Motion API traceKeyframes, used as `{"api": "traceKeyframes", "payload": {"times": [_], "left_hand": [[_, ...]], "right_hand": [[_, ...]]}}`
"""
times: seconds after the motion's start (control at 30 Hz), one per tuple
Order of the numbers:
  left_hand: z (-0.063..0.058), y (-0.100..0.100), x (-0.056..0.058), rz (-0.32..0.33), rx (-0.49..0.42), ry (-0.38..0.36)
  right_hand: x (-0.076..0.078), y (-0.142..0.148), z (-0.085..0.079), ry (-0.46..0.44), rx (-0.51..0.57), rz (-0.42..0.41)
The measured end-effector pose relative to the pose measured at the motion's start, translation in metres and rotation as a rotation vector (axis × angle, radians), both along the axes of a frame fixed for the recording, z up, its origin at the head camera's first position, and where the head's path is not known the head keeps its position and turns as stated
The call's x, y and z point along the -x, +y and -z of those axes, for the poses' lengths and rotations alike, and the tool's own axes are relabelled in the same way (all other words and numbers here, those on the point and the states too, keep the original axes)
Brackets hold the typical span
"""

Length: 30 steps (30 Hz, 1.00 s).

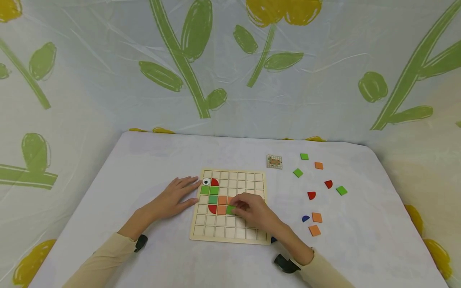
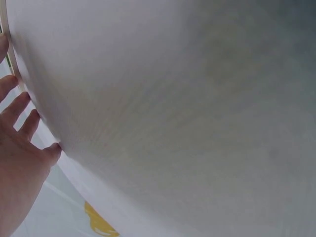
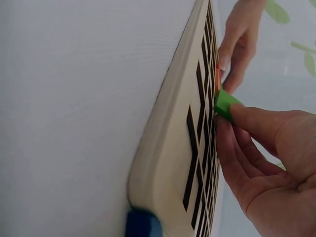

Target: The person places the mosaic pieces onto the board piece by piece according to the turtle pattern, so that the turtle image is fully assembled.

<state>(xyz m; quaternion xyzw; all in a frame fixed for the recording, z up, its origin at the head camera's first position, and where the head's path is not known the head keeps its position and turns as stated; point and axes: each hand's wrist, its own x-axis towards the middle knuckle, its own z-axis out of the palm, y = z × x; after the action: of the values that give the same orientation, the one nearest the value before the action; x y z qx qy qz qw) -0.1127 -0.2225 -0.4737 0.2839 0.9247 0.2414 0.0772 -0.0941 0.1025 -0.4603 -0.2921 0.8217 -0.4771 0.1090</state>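
A wooden grid board (image 1: 230, 241) lies on the table, its upper left squares filled with a white eye tile (image 1: 206, 182) and red, green and orange tiles. My right hand (image 1: 252, 208) is over the middle of the board and pinches a green square tile (image 3: 225, 104) between thumb and fingers. In the right wrist view that tile is tilted at the board's surface, beside an orange tile (image 3: 217, 78). My left hand (image 1: 176, 198) rests flat with spread fingers at the board's left edge, fingertips right at the rim.
Right of the board lie loose green, orange and red tiles, with a blue half-round tile (image 1: 305, 219) among them. A small picture card (image 1: 274, 161) lies behind the board's right corner. Another blue piece (image 3: 142, 224) sits at the board's near right corner. Patterned cloth (image 1: 230, 108) hangs behind.
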Motion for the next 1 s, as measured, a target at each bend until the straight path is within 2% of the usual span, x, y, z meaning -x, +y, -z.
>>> {"api": "traceKeyframes", "payload": {"times": [0.4,0.77,1.0], "left_hand": [[-0.0006,0.0004,-0.0002,0.006,-0.008,0.014],[-0.002,0.0017,-0.0003,0.0,-0.005,0.024],[-0.0026,0.0019,-0.0013,-0.008,0.003,0.007]], "right_hand": [[0.0013,0.0006,-0.0032,0.045,-0.043,-0.043],[0.0034,-0.0012,-0.0047,0.104,-0.107,-0.034],[0.0017,0.0011,-0.005,0.074,-0.126,-0.021]]}}
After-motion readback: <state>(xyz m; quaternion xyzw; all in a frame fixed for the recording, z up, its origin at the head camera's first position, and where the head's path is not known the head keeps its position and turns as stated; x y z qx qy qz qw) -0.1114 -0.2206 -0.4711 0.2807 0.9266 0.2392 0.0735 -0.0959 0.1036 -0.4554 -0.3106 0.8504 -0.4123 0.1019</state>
